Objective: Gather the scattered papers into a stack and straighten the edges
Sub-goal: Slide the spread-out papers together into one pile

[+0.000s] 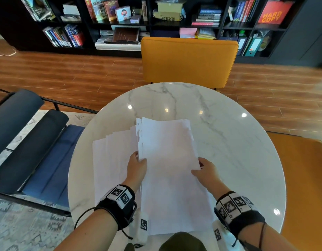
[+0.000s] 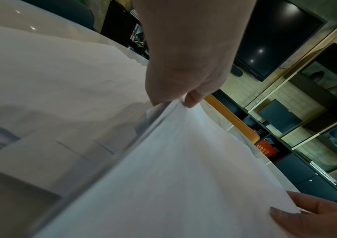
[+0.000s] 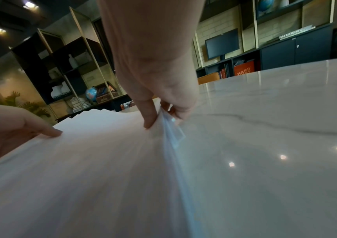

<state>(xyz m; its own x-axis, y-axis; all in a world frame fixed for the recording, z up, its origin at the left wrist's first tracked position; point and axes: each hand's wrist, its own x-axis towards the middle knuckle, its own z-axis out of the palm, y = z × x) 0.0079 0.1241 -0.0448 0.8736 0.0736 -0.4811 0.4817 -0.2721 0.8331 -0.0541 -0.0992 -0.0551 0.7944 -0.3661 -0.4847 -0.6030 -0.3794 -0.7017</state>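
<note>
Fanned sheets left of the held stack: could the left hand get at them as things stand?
Probably yes, once freed: the left hand grips the held stack; the fanned sheets lie right beside it, uncovered.

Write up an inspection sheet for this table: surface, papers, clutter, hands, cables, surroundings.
Surface: round marble table, glossy.
Job's things: held stack, far edges ragged; fanned sheets lying to its left.
Clutter: nothing seen.
Grippers: left hand pinches the stack's left edge; right hand pinches its right edge.
Cables: thin black cord looping from the left wristband.
Surroundings: orange chair opposite, blue chair to the left, bookshelves behind.
</note>
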